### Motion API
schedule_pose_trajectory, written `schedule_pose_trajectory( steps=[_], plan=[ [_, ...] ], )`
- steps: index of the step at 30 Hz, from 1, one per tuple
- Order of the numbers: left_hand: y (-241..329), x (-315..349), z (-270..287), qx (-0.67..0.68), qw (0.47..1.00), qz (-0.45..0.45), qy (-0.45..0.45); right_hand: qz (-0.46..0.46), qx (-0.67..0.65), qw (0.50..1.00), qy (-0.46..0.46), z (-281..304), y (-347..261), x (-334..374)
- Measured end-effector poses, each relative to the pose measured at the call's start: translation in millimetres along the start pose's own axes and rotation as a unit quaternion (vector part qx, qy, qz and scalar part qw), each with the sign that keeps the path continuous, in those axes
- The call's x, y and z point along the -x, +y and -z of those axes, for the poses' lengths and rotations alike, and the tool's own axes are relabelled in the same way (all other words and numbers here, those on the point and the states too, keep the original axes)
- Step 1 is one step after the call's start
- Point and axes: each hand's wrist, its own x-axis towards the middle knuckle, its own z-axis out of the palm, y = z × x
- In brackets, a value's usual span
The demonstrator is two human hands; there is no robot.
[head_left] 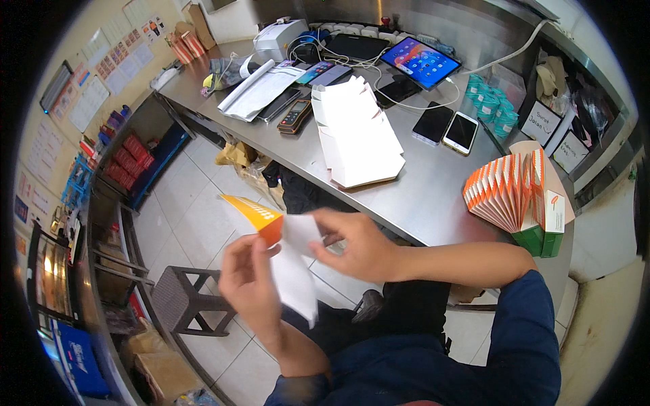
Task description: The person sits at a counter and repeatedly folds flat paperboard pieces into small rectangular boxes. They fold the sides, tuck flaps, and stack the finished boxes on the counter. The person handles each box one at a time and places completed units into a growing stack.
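Observation:
In front of me, over the floor just off the counter's front edge, I have a partly folded cardboard carton (292,281), orange on the outside and white inside. My left hand (249,277) grips it from below and to the left, fingers curled at the orange fold. The white flap is pinched between thumb and fingers of my right hand (359,245). On the metal counter beyond lies a pile of white cartons (359,145). To the right, several orange, white and green cartons (501,193) stand fanned out.
The metal counter (433,203) also carries a tablet (420,62), two phones (433,123) (461,132), a handheld meter (294,116), papers (261,91), a white printer (280,39) and several teal rolls (491,105). A grey stool (186,291) stands on the tiled floor at left.

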Motion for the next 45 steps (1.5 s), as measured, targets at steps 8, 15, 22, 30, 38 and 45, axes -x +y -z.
schedule_pose_trajectory(
  steps=[8,15,22,30,38,45],
  plan=[
    [-72,20,-32,0.039,0.991,0.094,-0.087,-0.221,-0.105,0.97,-0.009,15,38,11],
    [-87,21,-48,0.068,0.983,0.119,-0.124,-0.124,-0.045,0.991,0.018,21,62,14],
    [-87,23,-50,0.099,0.98,0.123,-0.123,-0.093,-0.028,0.995,0.007,18,62,9],
    [-92,27,-54,0.099,0.974,0.139,-0.151,-0.028,0.021,0.999,0.038,17,63,10],
    [-93,25,-49,0.1,0.97,0.154,-0.162,-0.091,0.018,0.994,0.055,18,55,10],
    [-99,27,-42,0.103,0.969,0.172,-0.142,-0.057,0.05,0.997,-0.013,24,68,9]
  ],
)
